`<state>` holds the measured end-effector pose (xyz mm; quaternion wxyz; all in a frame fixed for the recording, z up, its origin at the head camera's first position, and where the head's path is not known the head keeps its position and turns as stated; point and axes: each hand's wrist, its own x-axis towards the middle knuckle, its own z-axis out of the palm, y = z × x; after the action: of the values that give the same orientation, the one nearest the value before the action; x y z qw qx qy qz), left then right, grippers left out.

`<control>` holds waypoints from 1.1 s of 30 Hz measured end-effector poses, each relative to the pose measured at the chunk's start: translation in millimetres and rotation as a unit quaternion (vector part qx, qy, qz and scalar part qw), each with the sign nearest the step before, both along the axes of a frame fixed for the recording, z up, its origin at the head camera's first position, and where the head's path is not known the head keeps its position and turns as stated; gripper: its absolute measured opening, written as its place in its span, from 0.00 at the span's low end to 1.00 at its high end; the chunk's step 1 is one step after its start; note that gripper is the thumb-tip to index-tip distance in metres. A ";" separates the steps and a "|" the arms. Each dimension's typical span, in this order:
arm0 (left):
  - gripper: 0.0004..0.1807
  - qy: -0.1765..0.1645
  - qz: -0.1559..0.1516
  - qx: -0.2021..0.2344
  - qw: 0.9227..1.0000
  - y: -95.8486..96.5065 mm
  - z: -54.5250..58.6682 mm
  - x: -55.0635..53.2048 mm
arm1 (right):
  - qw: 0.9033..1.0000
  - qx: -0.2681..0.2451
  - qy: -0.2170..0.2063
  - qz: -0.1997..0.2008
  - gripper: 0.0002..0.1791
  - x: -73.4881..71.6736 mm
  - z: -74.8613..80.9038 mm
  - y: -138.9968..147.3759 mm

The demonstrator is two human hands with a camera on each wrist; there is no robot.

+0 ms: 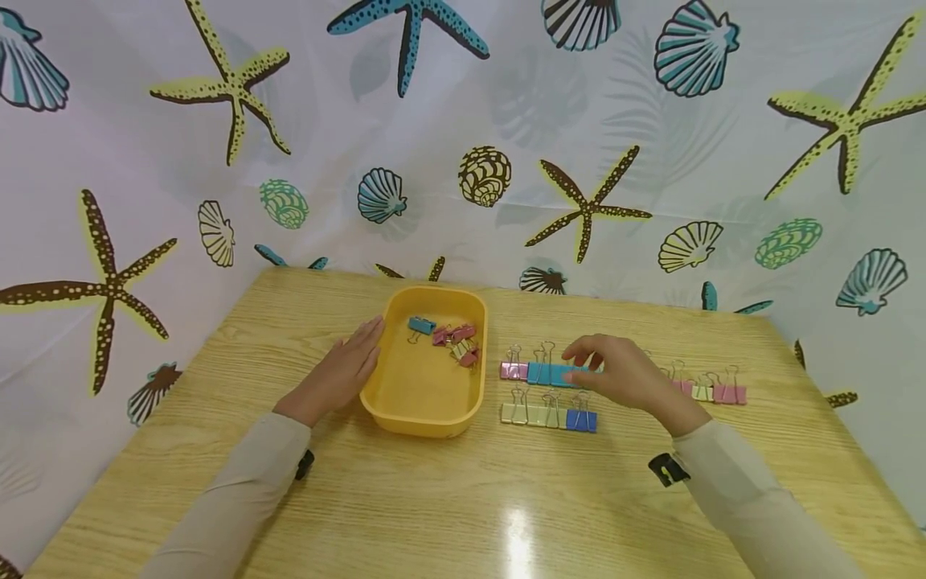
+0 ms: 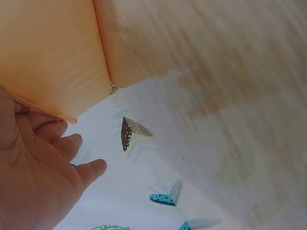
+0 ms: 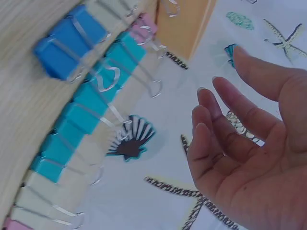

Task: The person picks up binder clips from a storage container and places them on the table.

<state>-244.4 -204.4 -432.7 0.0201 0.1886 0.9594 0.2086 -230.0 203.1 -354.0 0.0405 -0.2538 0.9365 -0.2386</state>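
A yellow plastic bin (image 1: 419, 394) holds a blue binder clip (image 1: 422, 325) and several pink and cream ones (image 1: 463, 331) near its far end. Against the bin's left side rests my left hand (image 1: 336, 374), its fingers extended along the rim. My right hand (image 1: 615, 370) hovers at a row of teal binder clips (image 1: 542, 374), thumb and fingers apart and loosely bent. In the right wrist view nothing lies between its fingers (image 3: 206, 143). A metallic pink clip (image 1: 514, 370) stands at the left end of that row.
Nearer the front, a second row has cream clips (image 1: 531, 415) and a dark blue clip (image 1: 582, 420). Partly behind my right hand, the far row continues with cream and pink clips (image 1: 729, 394). A shell-patterned cloth (image 1: 463, 104) borders the wooden table (image 1: 405, 515).
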 end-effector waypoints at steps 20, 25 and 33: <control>0.30 -0.005 -0.006 0.011 1.000 0.2 2.8 1.5 | 0.995 -0.074 0.057 0.038 0.10 -26.9 37.0 -114.5; 0.30 -0.004 -0.008 0.015 1.000 1.8 2.2 -0.2 | 0.994 -0.085 0.048 0.050 0.13 -38.2 44.4 -142.6; 0.30 -0.005 -0.002 0.006 1.000 0.8 -0.3 -1.7 | 0.997 -0.051 -0.021 0.061 0.17 -53.6 36.9 -181.9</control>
<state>-246.1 -203.6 -433.0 0.0241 0.1897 0.9576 0.2156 -283.5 21.2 -317.1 0.0619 -0.3071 0.9048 -0.2884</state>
